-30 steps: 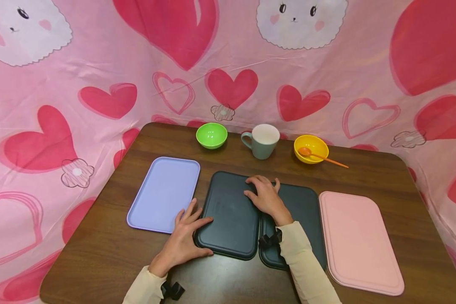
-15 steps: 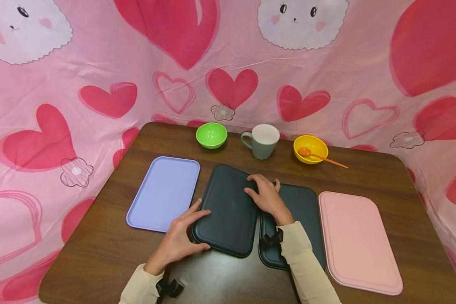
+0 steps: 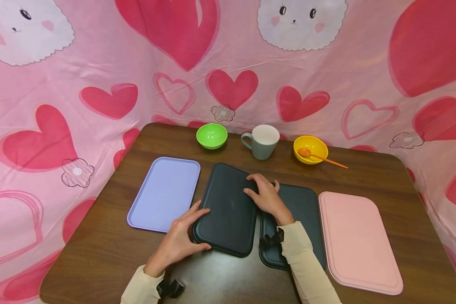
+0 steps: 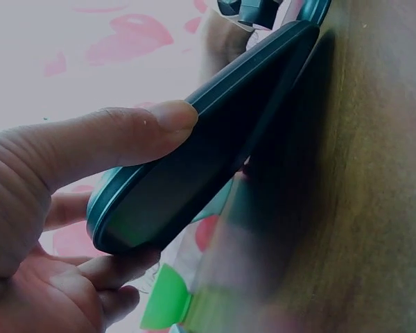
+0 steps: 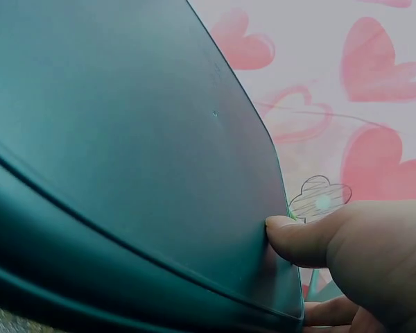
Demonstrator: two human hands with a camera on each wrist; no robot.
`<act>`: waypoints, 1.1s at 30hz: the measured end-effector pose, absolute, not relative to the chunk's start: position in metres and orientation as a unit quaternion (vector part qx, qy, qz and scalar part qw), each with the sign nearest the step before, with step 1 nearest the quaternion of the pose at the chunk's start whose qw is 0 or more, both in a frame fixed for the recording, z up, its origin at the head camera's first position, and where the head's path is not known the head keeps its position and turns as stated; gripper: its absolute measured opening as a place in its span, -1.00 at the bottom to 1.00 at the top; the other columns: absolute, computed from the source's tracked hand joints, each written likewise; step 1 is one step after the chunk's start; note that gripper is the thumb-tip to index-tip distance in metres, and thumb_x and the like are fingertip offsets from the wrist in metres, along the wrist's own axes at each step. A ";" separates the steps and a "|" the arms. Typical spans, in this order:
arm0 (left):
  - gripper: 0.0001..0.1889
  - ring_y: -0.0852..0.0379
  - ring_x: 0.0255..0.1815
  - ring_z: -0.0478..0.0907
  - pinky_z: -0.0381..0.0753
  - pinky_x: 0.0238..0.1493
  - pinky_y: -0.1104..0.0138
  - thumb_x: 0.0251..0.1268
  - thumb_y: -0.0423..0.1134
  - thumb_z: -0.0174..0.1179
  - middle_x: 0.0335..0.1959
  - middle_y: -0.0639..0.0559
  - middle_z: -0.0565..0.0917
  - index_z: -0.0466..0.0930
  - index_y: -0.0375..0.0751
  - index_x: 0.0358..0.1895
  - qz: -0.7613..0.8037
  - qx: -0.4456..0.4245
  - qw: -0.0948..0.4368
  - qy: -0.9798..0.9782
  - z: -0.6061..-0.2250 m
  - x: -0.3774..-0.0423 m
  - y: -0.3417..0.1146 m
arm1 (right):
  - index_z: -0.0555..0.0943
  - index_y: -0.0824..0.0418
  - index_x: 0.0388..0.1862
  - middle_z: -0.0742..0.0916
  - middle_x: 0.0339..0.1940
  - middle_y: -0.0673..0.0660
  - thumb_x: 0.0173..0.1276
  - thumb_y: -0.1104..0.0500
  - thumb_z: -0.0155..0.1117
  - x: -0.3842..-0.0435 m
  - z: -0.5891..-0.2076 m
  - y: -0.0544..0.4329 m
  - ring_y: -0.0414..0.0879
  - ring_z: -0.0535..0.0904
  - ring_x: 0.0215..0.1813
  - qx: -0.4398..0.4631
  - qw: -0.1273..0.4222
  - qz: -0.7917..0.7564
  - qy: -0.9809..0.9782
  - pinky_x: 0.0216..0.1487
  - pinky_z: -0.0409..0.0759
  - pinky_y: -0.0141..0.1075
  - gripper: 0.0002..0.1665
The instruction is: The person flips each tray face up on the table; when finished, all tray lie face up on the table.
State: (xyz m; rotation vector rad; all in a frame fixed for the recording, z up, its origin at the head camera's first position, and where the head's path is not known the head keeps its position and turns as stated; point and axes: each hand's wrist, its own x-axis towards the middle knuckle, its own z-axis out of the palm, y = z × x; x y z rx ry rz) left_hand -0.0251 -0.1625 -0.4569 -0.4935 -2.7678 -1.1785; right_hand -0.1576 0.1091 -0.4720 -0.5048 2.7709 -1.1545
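Note:
A dark rectangular tray (image 3: 226, 215) with rounded corners is tilted, its left side raised off the table. My left hand (image 3: 178, 238) grips its near left corner. In the left wrist view the thumb (image 4: 145, 132) lies along the rim, fingers curl beneath, and the hollow underside faces the table. My right hand (image 3: 267, 196) holds the tray's far right corner, thumb on the top face and other fingers at the edge, as the right wrist view shows. A second dark tray (image 3: 298, 211) lies flat under my right forearm, partly hidden by it.
A lavender tray (image 3: 165, 190) lies to the left, a pink tray (image 3: 359, 240) to the right. Along the back of the wooden table (image 3: 99, 253) stand a green bowl (image 3: 212, 136), a grey-green mug (image 3: 264, 145) and a yellow bowl (image 3: 317, 147) with an orange spoon (image 3: 328, 159).
The left side of the dark tray has risen off the table in my left hand's grip, tilting it toward the right. My right hand has stayed at its corner; the other things have not moved.

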 end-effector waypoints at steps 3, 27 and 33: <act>-0.11 -0.27 0.29 0.55 0.56 0.18 -0.15 -0.42 -0.20 0.72 0.36 -0.30 0.50 0.59 -0.04 0.24 -0.390 -0.156 0.047 -0.906 -0.456 -0.025 -0.161 | 0.49 0.16 0.27 0.60 0.33 0.19 0.43 0.07 0.29 -0.158 -0.472 0.109 0.15 0.46 0.41 -0.166 0.052 -0.381 0.908 0.44 -0.32 0.46 -0.52; -0.23 0.13 0.11 0.50 0.55 0.11 0.18 -0.37 -0.11 0.71 0.14 0.02 0.47 0.63 0.06 0.14 -0.411 -0.206 0.068 -0.885 -0.452 -0.024 -0.156 | 0.43 0.21 0.34 0.41 0.52 0.28 0.44 0.02 0.27 -0.157 -0.468 0.107 0.24 0.27 0.57 -0.162 0.075 -0.399 0.899 0.54 0.21 0.19 -0.43; -0.24 0.16 0.13 0.48 0.54 0.12 0.19 -0.36 -0.13 0.71 0.15 0.02 0.46 0.63 0.05 0.13 -0.418 -0.213 0.072 -0.880 -0.451 -0.023 -0.155 | 0.46 0.22 0.32 0.37 0.54 0.34 0.43 0.03 0.28 -0.155 -0.465 0.105 0.27 0.26 0.57 -0.173 0.061 -0.400 0.898 0.53 0.20 0.20 -0.44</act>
